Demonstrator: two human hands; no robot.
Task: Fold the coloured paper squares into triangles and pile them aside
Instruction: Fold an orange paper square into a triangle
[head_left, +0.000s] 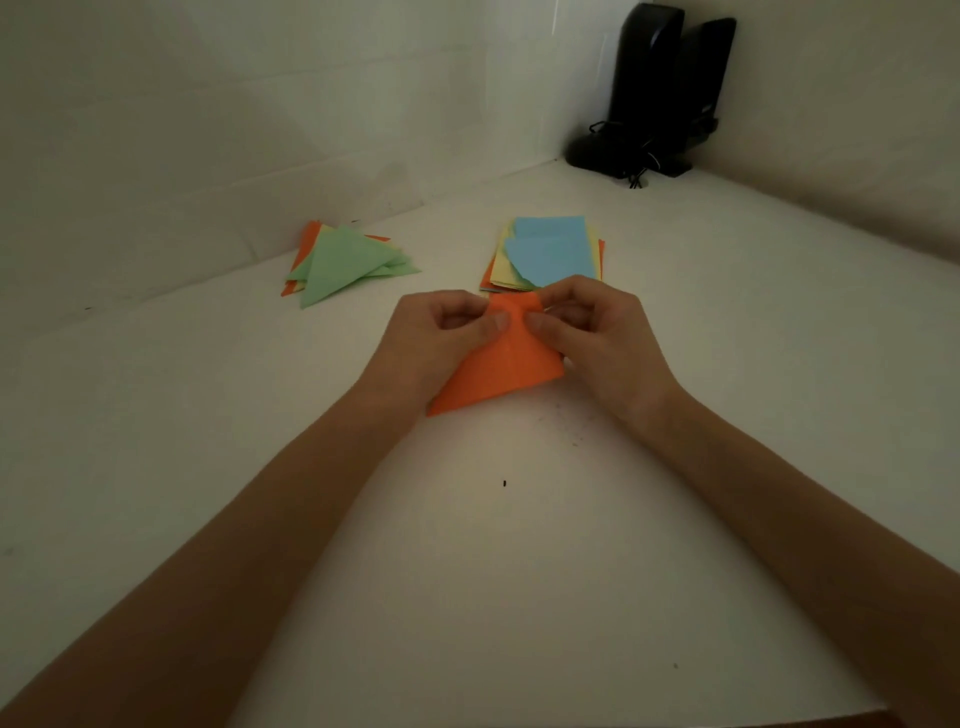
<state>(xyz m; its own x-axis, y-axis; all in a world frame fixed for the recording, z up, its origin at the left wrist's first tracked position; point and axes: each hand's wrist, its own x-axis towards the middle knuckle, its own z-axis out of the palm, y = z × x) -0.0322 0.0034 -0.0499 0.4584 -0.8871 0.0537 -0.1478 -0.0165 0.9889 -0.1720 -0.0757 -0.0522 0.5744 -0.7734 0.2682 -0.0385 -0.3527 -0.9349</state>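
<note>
Your left hand (441, 338) and right hand (597, 338), fingers curled, both pinch one orange paper (498, 374); one triangle pile (343, 262), one square stack (550, 249) behind.

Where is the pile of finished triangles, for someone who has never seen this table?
On the white table, look to the far left, near the wall. The pile of folded triangles lies there, left of the stack of unfolded squares. Its top sheet is a green triangle, whereas the stack's is a blue square.
</note>
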